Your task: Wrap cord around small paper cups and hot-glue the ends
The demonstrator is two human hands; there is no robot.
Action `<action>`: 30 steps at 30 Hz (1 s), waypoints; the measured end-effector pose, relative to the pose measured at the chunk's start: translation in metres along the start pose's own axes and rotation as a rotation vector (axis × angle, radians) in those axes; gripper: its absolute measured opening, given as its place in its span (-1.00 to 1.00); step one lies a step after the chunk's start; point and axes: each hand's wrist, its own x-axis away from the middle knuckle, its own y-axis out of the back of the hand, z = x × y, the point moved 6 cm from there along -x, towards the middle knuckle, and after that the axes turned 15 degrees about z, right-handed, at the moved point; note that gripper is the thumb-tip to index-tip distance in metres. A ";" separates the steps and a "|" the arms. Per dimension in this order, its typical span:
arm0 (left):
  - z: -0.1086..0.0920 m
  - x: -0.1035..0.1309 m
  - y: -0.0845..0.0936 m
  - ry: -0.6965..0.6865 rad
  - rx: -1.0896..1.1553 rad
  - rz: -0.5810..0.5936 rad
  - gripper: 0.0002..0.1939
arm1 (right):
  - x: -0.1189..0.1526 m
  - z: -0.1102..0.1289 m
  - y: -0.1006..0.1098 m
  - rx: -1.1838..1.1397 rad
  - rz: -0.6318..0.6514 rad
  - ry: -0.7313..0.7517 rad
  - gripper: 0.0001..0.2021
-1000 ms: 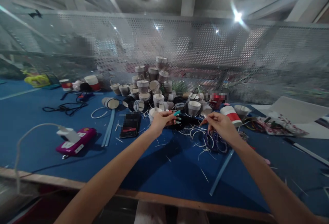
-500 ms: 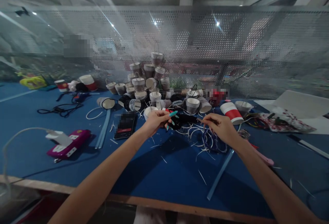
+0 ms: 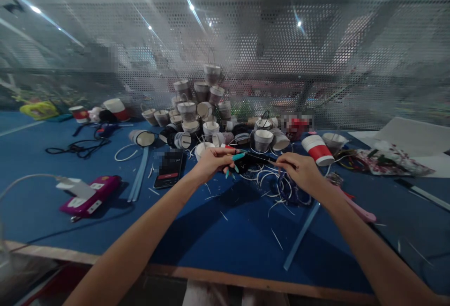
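A person's left hand (image 3: 213, 160), its nails painted teal, and right hand (image 3: 297, 167), each with thumb and fingers pinched together, grip a thin, straight strand (image 3: 259, 157) that runs between them above a blue bench (image 3: 211, 250), in front of small piled pots (image 3: 187, 113). A phone (image 3: 168, 170) lies near the left hand.
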 end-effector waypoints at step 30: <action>-0.006 -0.001 0.003 -0.082 -0.207 0.014 -0.62 | 0.001 0.005 -0.003 0.088 0.060 -0.020 -0.86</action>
